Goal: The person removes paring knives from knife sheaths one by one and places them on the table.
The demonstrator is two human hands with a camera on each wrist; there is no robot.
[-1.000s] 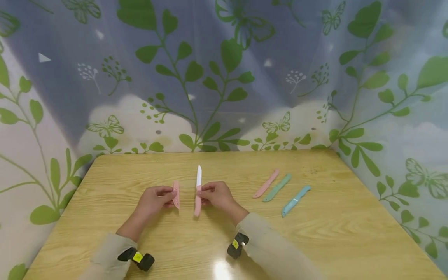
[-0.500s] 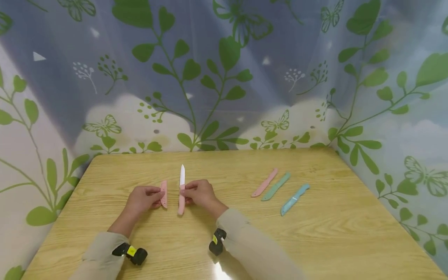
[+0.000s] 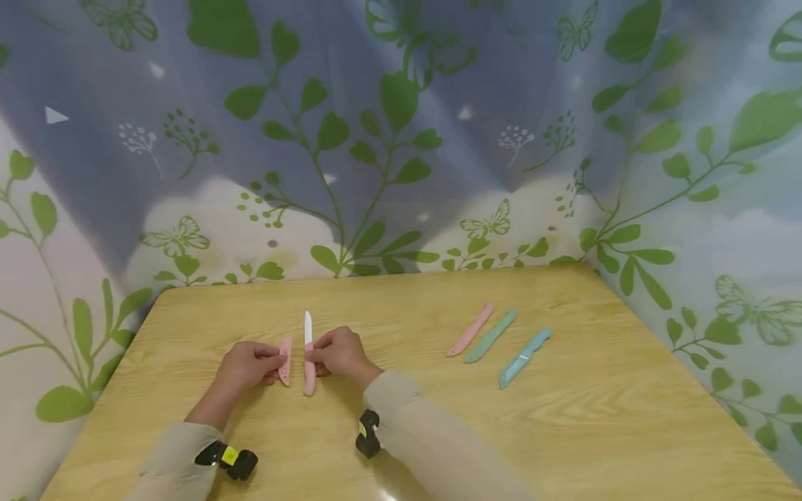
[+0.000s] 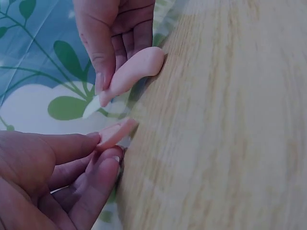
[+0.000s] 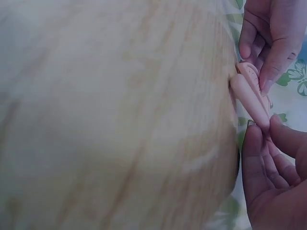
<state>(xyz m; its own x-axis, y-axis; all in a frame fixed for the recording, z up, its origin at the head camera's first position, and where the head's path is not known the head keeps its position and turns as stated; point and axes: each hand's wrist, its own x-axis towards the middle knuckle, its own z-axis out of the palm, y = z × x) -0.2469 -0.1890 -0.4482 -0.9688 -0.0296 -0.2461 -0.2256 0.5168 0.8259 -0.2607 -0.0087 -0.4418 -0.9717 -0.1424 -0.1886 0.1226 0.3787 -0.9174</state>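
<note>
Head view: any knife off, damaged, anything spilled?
Slightly: the blue knife on the right has a thin white band across its middle, unlike the pink knife and green knife lying beside it. Maybe not fully sheathed; too small to tell. The bare-bladed knife in the right hand shows no damage, and I see no spill.

The right hand [image 5: 278,187] hides the knife blade [image 3: 308,328] in its wrist view.

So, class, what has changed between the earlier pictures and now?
The left hand, holding the pink sheath, and the right hand, holding the white-bladed knife, moved leftward, and the gap between them narrowed. Both grips stayed; the green knife, blue knife and second pink knife lie where they were.
</note>
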